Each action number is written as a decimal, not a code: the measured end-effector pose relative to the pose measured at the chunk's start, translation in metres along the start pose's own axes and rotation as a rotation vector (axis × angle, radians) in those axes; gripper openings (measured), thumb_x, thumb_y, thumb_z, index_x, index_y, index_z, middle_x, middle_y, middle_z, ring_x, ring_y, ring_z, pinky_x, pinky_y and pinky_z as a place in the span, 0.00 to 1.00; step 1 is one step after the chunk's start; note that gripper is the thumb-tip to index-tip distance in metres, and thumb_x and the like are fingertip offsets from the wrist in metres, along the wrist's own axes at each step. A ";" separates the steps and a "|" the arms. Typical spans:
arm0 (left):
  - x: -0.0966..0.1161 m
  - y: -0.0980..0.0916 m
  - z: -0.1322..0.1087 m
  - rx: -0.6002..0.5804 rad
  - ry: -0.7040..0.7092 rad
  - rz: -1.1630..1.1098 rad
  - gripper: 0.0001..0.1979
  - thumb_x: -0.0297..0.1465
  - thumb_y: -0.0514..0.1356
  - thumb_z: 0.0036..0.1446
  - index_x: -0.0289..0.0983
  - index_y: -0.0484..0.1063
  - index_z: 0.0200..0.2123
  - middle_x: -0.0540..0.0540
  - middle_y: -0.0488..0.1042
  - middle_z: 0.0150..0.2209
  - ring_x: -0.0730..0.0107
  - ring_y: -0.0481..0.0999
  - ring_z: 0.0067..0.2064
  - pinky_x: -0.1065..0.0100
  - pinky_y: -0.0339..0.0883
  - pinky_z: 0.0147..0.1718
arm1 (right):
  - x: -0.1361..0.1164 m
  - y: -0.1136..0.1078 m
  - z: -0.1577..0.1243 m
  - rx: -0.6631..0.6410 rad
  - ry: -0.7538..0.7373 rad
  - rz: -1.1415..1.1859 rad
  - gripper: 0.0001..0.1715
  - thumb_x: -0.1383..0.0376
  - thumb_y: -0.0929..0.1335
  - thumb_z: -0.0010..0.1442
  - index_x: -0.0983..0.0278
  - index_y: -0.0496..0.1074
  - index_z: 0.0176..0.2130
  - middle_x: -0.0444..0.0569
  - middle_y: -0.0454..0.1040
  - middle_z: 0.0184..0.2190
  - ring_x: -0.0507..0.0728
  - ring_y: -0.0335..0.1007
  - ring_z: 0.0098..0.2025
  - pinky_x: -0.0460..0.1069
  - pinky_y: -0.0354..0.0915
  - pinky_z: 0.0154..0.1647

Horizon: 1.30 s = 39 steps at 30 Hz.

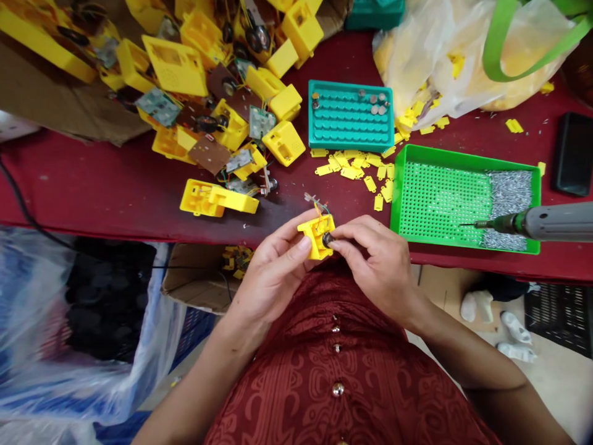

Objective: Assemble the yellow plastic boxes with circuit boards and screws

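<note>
1. Grasping a small yellow housing (319, 250) at its left side, the left grip (278, 259) has its thumb laid against the near face.
2. The right grip (375, 259) pinches a round dark part (327, 240) between thumb and fingertips, at the housing's right side; whether the part is seated in it, I cannot tell.
3. The housing is at the near edge of the red-covered tabletop (92, 191), in front of the person's torso. Thin wires (330, 213) and a small circuit board (315, 201) stick out at its far end.
4. To the left, two joined yellow pieces (201, 198) lie near a large heap of yellow casings (173, 65) with boards and wires among them.
5. Beyond the hands, loose yellow tabs (354, 170) lie beside a teal tray (347, 123) bearing a few small round parts (380, 110).
6. To the right, a green basket (440, 198) has screws (509, 188) gathered at its right end; a power screwdriver (563, 222) points leftward above it.
7. Farther right lies a dark phone (573, 154).
</note>
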<state>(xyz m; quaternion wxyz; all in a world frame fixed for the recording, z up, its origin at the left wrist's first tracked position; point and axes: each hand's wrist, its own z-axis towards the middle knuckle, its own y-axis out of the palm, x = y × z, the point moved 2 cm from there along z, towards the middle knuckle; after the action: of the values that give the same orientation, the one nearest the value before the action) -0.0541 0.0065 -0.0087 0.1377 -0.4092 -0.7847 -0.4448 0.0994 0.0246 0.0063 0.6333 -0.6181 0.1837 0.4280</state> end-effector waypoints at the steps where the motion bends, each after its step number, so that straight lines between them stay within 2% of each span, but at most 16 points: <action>1: 0.000 0.000 -0.001 0.001 0.009 0.014 0.17 0.27 0.69 0.53 0.40 0.81 0.47 0.46 0.82 0.46 0.69 0.81 0.43 0.71 0.73 0.46 | 0.000 0.000 0.000 -0.007 -0.005 -0.016 0.05 0.68 0.68 0.66 0.63 0.75 0.38 0.47 0.77 0.34 0.52 0.73 0.37 0.49 0.69 0.40; 4: 0.000 0.003 -0.005 -0.019 0.039 0.067 0.17 0.28 0.69 0.55 0.41 0.80 0.49 0.46 0.82 0.49 0.68 0.80 0.47 0.71 0.72 0.49 | -0.003 0.001 -0.002 -0.020 -0.020 -0.055 0.06 0.69 0.67 0.66 0.65 0.75 0.38 0.48 0.77 0.34 0.53 0.73 0.36 0.50 0.68 0.40; 8: -0.003 0.007 -0.007 -0.044 0.069 0.098 0.21 0.29 0.69 0.53 0.39 0.77 0.52 0.43 0.80 0.53 0.65 0.79 0.52 0.70 0.71 0.52 | -0.007 0.006 -0.008 0.028 -0.073 -0.128 0.10 0.69 0.64 0.68 0.65 0.74 0.35 0.50 0.76 0.33 0.54 0.71 0.37 0.51 0.68 0.40; 11: -0.010 0.007 -0.002 -0.018 0.105 0.124 0.20 0.27 0.71 0.51 0.38 0.76 0.48 0.44 0.82 0.49 0.67 0.80 0.48 0.71 0.74 0.48 | -0.008 0.007 -0.012 0.018 -0.105 -0.136 0.13 0.72 0.62 0.67 0.65 0.74 0.35 0.51 0.74 0.33 0.55 0.69 0.38 0.52 0.69 0.41; 14: -0.014 0.004 0.006 0.030 0.105 0.136 0.17 0.26 0.72 0.50 0.38 0.75 0.44 0.45 0.83 0.44 0.70 0.82 0.42 0.73 0.77 0.40 | -0.006 0.001 -0.012 -0.045 -0.073 0.025 0.12 0.73 0.63 0.67 0.65 0.76 0.40 0.50 0.75 0.36 0.53 0.71 0.39 0.50 0.70 0.41; 16: -0.012 0.003 0.007 0.057 0.094 0.137 0.19 0.27 0.73 0.48 0.37 0.74 0.44 0.45 0.83 0.42 0.69 0.83 0.38 0.73 0.78 0.35 | -0.005 -0.007 -0.010 0.004 -0.001 0.135 0.12 0.72 0.64 0.66 0.63 0.76 0.44 0.48 0.77 0.38 0.51 0.73 0.40 0.49 0.71 0.41; 19: -0.007 0.004 0.005 0.099 0.099 0.159 0.21 0.26 0.73 0.46 0.35 0.73 0.44 0.45 0.83 0.41 0.68 0.84 0.35 0.73 0.78 0.31 | -0.002 -0.017 -0.009 0.148 0.085 0.163 0.11 0.71 0.66 0.65 0.62 0.76 0.46 0.47 0.77 0.39 0.51 0.73 0.40 0.48 0.72 0.39; 26: -0.008 0.000 0.010 0.104 0.205 0.234 0.20 0.25 0.71 0.49 0.36 0.69 0.44 0.47 0.82 0.41 0.70 0.84 0.34 0.76 0.78 0.28 | 0.006 -0.011 -0.012 0.229 0.032 0.115 0.10 0.70 0.67 0.64 0.62 0.76 0.44 0.47 0.76 0.38 0.52 0.72 0.40 0.49 0.72 0.39; 28: -0.008 -0.001 0.009 0.073 0.173 0.234 0.20 0.25 0.71 0.49 0.35 0.69 0.44 0.46 0.83 0.40 0.70 0.84 0.34 0.76 0.78 0.28 | 0.008 -0.009 -0.013 0.257 0.011 0.097 0.10 0.70 0.67 0.64 0.62 0.76 0.44 0.47 0.76 0.37 0.52 0.73 0.40 0.49 0.72 0.39; 32: 0.000 0.007 -0.005 -0.077 0.051 0.159 0.18 0.23 0.70 0.53 0.36 0.71 0.45 0.45 0.84 0.40 0.69 0.85 0.36 0.78 0.78 0.28 | 0.011 -0.009 -0.012 0.245 0.034 0.118 0.08 0.70 0.66 0.65 0.62 0.75 0.42 0.47 0.78 0.38 0.52 0.74 0.40 0.50 0.72 0.42; 35: 0.008 0.015 -0.017 -0.202 -0.013 0.083 0.15 0.22 0.68 0.55 0.37 0.72 0.44 0.47 0.84 0.41 0.69 0.85 0.37 0.78 0.78 0.28 | 0.018 -0.007 -0.007 0.097 0.132 0.251 0.12 0.71 0.65 0.64 0.62 0.74 0.46 0.48 0.78 0.41 0.52 0.75 0.41 0.51 0.73 0.44; 37: 0.012 0.017 -0.021 -0.276 -0.060 0.047 0.14 0.21 0.67 0.56 0.37 0.72 0.44 0.47 0.84 0.41 0.69 0.85 0.37 0.78 0.78 0.28 | 0.022 -0.001 -0.003 -0.023 0.183 0.413 0.19 0.71 0.66 0.62 0.60 0.72 0.52 0.48 0.78 0.45 0.51 0.76 0.42 0.50 0.73 0.44; 39: 0.013 0.017 -0.023 -0.332 -0.092 0.022 0.14 0.22 0.67 0.56 0.38 0.72 0.45 0.47 0.84 0.42 0.68 0.85 0.38 0.78 0.78 0.29 | 0.026 0.005 0.002 -0.103 0.215 0.621 0.21 0.71 0.68 0.60 0.59 0.71 0.53 0.48 0.78 0.47 0.51 0.76 0.43 0.49 0.74 0.44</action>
<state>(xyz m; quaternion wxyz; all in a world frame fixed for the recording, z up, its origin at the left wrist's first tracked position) -0.0533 -0.0006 0.0218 0.0370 -0.4550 -0.7012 -0.5477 0.1093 0.0338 -0.0161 0.4177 -0.6055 0.4071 0.5415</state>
